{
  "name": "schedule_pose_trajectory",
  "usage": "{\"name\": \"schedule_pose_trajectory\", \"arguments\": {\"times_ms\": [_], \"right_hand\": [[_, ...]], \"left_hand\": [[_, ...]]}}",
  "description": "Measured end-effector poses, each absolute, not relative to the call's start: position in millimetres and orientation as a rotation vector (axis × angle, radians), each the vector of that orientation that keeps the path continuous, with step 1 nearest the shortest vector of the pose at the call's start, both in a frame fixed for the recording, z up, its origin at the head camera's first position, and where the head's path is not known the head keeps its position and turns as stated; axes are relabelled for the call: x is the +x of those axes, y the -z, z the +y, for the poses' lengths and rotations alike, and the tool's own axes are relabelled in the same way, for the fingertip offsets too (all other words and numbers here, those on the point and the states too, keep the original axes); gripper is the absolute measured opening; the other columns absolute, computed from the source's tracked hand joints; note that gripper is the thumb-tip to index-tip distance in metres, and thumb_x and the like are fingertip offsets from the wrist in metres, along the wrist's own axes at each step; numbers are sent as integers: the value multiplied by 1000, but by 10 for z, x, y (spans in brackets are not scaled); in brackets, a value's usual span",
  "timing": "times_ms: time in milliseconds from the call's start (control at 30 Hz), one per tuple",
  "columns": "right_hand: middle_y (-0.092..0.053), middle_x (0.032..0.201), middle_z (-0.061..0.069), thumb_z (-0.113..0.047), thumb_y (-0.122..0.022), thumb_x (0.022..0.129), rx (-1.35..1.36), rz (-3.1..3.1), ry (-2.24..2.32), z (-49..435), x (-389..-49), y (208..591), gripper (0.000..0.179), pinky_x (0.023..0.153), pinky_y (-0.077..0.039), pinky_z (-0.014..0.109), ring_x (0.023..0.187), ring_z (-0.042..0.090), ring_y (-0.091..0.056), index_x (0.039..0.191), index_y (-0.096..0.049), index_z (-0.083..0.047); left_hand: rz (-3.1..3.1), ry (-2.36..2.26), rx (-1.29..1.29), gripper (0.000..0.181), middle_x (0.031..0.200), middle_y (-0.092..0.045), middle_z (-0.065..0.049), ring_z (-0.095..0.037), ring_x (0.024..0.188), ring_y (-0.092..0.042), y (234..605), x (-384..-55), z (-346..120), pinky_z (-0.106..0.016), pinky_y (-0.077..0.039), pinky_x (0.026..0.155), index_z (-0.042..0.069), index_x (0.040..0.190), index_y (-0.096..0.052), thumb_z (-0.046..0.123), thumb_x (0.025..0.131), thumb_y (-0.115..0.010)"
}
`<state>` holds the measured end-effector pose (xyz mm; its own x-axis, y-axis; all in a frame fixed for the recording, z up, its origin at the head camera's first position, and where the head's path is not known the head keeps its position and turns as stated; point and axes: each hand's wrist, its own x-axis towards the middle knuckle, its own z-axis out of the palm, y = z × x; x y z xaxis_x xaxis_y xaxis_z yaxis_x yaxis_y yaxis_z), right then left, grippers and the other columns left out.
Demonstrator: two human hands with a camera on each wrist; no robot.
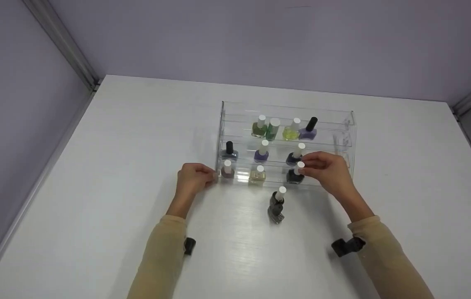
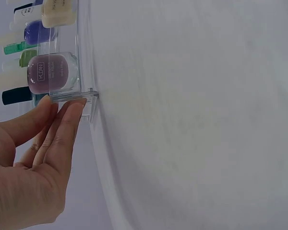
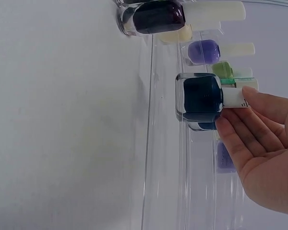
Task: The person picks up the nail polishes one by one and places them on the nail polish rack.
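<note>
My right hand [image 1: 330,172] pinches the white cap of a dark blue nail polish bottle [image 3: 200,98] between thumb and fingers, at the right part of the front tier of a clear acrylic display rack [image 1: 276,182]. Another dark bottle [image 1: 293,158] stands on the tier behind it. At the rack's front left corner, my left hand [image 1: 194,178] holds the side edge with its fingertips. Right beside those fingers a mauve nail polish [image 2: 53,73] with a white cap stands on the front tier. A cream bottle [image 1: 257,174] stands midway along that tier.
Two dark nail polish bottles [image 1: 276,207] stand close together on the white table [image 1: 135,137], in front of the rack. Green, yellow and purple bottles [image 1: 308,133] line the upper tier. A purple bottle [image 1: 261,155] and a black-capped one [image 1: 230,153] occupy the middle tier.
</note>
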<state>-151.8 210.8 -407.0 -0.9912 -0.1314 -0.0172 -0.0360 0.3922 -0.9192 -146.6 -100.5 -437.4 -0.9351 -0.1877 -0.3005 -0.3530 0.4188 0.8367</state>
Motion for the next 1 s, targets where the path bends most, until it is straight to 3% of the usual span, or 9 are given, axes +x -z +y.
{"name": "schedule_pose_trajectory", "arguments": {"times_ms": [1000], "right_hand": [[-67, 93, 16, -1, -73, 74, -138, 2595, 1595, 2094, -1473, 4161, 29, 68, -51, 21, 78, 6, -64, 102, -64, 4]], "left_hand": [[2457, -1573, -503, 9, 79, -67, -10, -14, 66, -61, 4359, -1464, -1004, -22, -50, 60, -2, 81, -69, 4, 75, -69]]}}
